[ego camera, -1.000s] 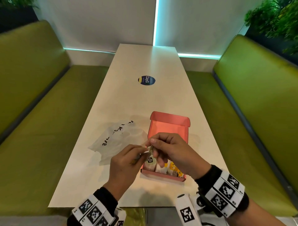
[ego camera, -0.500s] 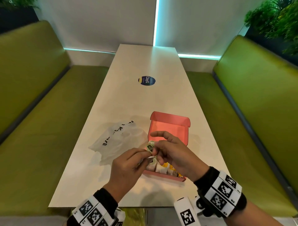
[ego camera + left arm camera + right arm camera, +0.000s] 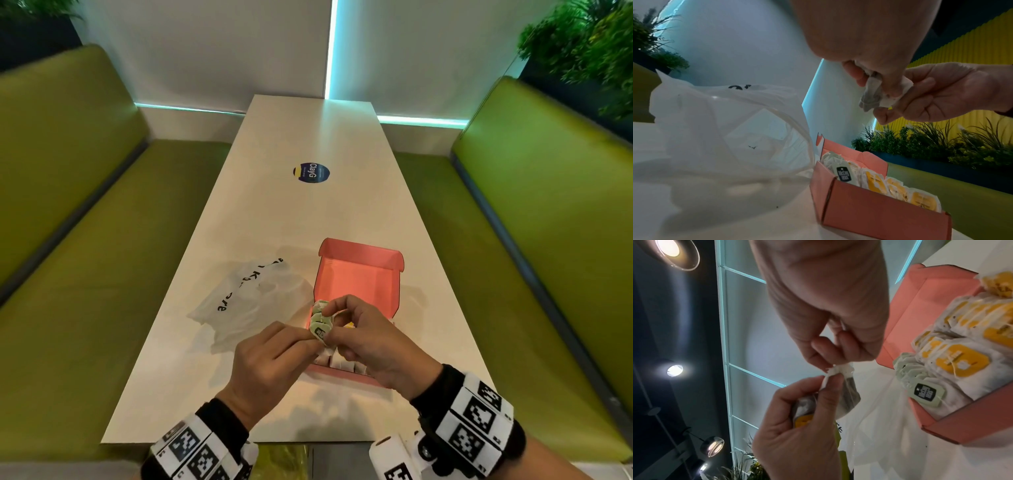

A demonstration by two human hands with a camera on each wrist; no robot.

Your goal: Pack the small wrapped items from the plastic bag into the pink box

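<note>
Both hands meet just above the near left corner of the pink box. The left hand and the right hand each pinch the same small wrapped item between thumb and fingers, so it hangs in the air over the box. In the right wrist view the left hand also holds a second one with a yellow tag.

The box sits open on the desk, its lid standing up at the far side. More wrapped items stand in a row along its near wall, filling that end.

The plastic bag lies crumpled just left of the box, touching it. It is near the desk's left edge.

The far half of the desk is bare but for a round sticker. Green benches run along both long edges.
</note>
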